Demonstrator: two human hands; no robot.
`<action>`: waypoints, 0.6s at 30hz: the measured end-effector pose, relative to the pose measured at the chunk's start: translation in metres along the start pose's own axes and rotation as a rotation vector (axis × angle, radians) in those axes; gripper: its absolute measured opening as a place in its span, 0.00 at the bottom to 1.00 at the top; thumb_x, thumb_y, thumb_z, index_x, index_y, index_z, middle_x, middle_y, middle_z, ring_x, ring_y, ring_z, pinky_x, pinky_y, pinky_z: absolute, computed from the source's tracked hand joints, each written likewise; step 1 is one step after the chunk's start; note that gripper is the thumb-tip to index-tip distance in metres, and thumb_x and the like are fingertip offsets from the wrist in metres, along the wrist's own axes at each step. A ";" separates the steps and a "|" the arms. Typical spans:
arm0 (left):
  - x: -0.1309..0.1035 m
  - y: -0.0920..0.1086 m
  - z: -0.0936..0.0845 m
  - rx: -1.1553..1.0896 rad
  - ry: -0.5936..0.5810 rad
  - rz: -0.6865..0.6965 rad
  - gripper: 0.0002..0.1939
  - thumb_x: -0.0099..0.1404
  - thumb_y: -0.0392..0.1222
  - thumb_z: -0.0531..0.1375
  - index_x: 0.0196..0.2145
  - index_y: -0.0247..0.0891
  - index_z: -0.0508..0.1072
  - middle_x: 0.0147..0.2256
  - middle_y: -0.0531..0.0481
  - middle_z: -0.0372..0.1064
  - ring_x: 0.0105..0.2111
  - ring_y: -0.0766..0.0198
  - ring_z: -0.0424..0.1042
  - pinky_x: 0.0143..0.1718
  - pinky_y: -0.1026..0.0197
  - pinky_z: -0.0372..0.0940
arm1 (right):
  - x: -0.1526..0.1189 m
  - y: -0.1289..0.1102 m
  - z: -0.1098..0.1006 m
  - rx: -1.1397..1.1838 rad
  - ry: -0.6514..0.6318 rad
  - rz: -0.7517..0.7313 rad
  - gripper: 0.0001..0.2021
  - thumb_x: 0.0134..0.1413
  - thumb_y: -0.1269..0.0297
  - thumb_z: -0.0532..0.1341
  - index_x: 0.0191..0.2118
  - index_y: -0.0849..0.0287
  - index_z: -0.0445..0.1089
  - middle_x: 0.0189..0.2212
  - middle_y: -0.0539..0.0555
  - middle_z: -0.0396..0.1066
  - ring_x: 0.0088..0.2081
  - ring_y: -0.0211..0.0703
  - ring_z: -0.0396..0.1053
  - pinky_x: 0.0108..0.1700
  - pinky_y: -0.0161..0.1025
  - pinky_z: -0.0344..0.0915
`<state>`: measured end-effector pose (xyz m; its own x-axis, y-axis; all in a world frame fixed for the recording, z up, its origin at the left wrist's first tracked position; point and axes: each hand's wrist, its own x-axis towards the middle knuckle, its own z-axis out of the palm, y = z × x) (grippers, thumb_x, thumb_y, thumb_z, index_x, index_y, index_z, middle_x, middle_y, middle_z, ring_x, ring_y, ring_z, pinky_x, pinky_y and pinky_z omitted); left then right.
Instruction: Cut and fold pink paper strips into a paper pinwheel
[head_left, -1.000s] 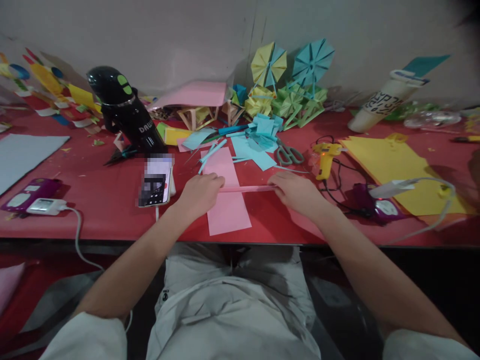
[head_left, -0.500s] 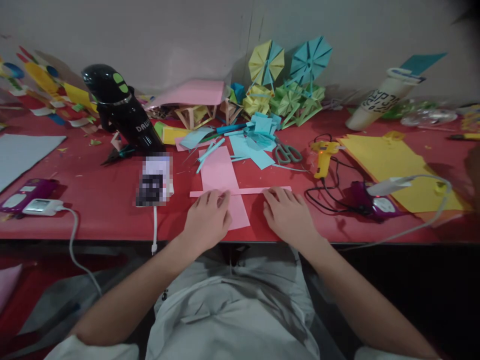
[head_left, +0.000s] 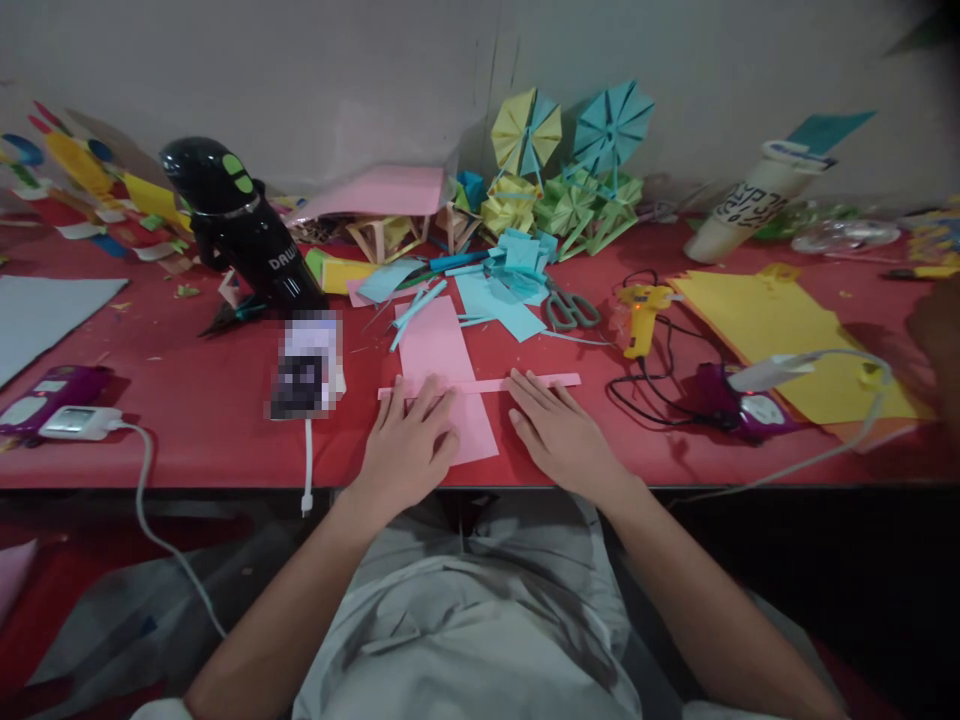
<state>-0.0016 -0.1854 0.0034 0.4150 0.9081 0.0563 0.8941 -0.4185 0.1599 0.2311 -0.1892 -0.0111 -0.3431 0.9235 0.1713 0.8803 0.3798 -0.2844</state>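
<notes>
Risks, by judgement. Item one: pink strip [head_left: 491, 385], narrow and light; uneven pressure from the two hands could have skewed it or bent it off line. Item two: pink sheet [head_left: 433, 340], beneath the strip and apparently loose; a sliding left hand [head_left: 409, 445] could have dragged it along, the thumb and inner fingers lying over it. Item three: light-blue strips [head_left: 416, 315], overlapping the sheet's far end, beyond the left hand; a tug on the sheet could have scattered them. Item four: yellow glue gun [head_left: 643, 330], beyond and to the right of the right hand [head_left: 559, 430]; a wide sweep of that hand could have knocked it.

Position. Pink strip: low over the table [head_left: 217, 400], crosswise on the sheet, at the fingertips of both hands. One end lay just past the left hand's outer fingers; the other ran out beyond the right hand's fingers. Middle length uncovered, between the hands. Folded or single: too small to tell.

Hands. Left: palm down, fingers spread, tips on the strip, nothing gripped. Right: palm down, fingers extended, thumb apart, tips at the strip, nothing gripped.
</notes>
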 end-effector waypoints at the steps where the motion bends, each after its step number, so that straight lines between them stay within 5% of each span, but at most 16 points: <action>1: -0.001 -0.001 0.000 0.008 0.000 -0.007 0.28 0.71 0.45 0.48 0.67 0.43 0.59 0.69 0.49 0.49 0.69 0.36 0.43 0.66 0.34 0.47 | -0.001 0.003 0.000 -0.006 0.000 0.019 0.26 0.69 0.61 0.44 0.69 0.57 0.55 0.68 0.59 0.54 0.69 0.50 0.52 0.67 0.57 0.52; 18: -0.004 -0.005 0.004 0.040 0.047 -0.086 0.28 0.70 0.45 0.49 0.66 0.44 0.59 0.69 0.49 0.50 0.68 0.37 0.47 0.66 0.38 0.49 | -0.012 0.027 0.002 -0.018 0.125 0.150 0.23 0.67 0.61 0.49 0.64 0.57 0.63 0.65 0.60 0.59 0.66 0.55 0.58 0.65 0.60 0.56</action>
<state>-0.0070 -0.1873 -0.0014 0.3285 0.9402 0.0902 0.9326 -0.3380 0.1264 0.2586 -0.1896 -0.0224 -0.1655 0.9554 0.2445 0.9245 0.2366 -0.2988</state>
